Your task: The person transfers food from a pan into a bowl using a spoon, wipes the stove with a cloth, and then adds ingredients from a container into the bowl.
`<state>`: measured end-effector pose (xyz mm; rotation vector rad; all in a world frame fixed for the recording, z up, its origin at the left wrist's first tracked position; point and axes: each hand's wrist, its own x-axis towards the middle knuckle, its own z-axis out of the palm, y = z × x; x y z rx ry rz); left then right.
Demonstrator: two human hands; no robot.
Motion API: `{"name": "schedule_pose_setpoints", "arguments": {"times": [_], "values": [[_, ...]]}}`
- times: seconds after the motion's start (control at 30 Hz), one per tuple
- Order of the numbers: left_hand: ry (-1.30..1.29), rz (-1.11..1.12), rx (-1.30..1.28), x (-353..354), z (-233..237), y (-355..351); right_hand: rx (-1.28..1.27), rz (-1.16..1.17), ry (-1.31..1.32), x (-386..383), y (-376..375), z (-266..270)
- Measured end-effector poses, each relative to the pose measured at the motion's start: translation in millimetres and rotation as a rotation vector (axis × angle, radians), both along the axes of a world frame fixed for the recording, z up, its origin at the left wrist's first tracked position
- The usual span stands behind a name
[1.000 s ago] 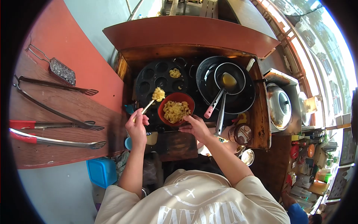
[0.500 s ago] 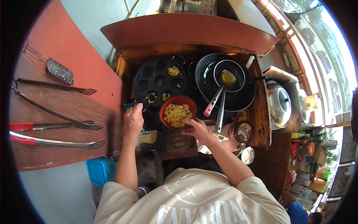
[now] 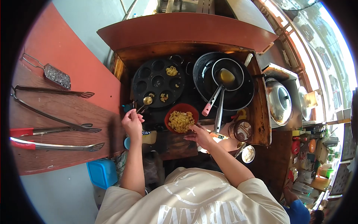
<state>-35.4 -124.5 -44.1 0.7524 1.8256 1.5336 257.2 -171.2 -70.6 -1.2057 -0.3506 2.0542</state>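
Note:
My left hand (image 3: 132,123) is closed around the handle of a spoon (image 3: 147,100); yellowish food lies in its bowl, at the near edge of a dark round pan with several hollows (image 3: 140,77). A few hollows hold small pale yellow pieces (image 3: 172,71), others none. With fingers and thumb on the rim, my right hand (image 3: 201,136) grips a red bowl (image 3: 167,118). Inside it is a heap of yellow chopped pieces (image 3: 181,121), whose exact kind I cannot make out. The bowl is tilted slightly and sits nearer to me than the pan.
Right of the pan, a black wok (image 3: 203,74) holds a strainer (image 3: 243,74) and a ladle (image 3: 219,112). On the left board lie a grater (image 3: 57,76) and tongs (image 3: 67,145). A lidded pot (image 3: 278,99) stands right of the wooden surround, and a brown-labelled jar (image 3: 243,130) near my right hand.
The spoon has come back from a near hollow toward me, now showing food in it. The red bowl has moved slightly right and toward me, away from the pan.

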Motion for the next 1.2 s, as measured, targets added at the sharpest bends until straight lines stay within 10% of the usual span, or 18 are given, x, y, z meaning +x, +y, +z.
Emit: {"name": "schedule_pose_setpoints", "arguments": {"times": [0.23, 0.5, 0.77, 0.93, 1.2], "values": [[0.648, -0.094, 0.067, 27, -9, 6, -0.016, -0.037, -0.002, -3, 2, 1], [-0.17, -0.012, 0.031, 21, -23, -7, -0.009, -0.035, -0.024, -7, 8, 2], [-0.231, -0.193, 0.096, 9, 4, -32, 0.02, 0.017, 0.004, -11, 17, -6], [0.807, -0.548, 0.405, 16, 22, -17, 0.026, -0.011, -0.021, -12, 17, -4], [1.017, -0.715, 0.429, 9, 19, 31, 0.019, 0.013, -0.037, -6, 13, -5]]}}
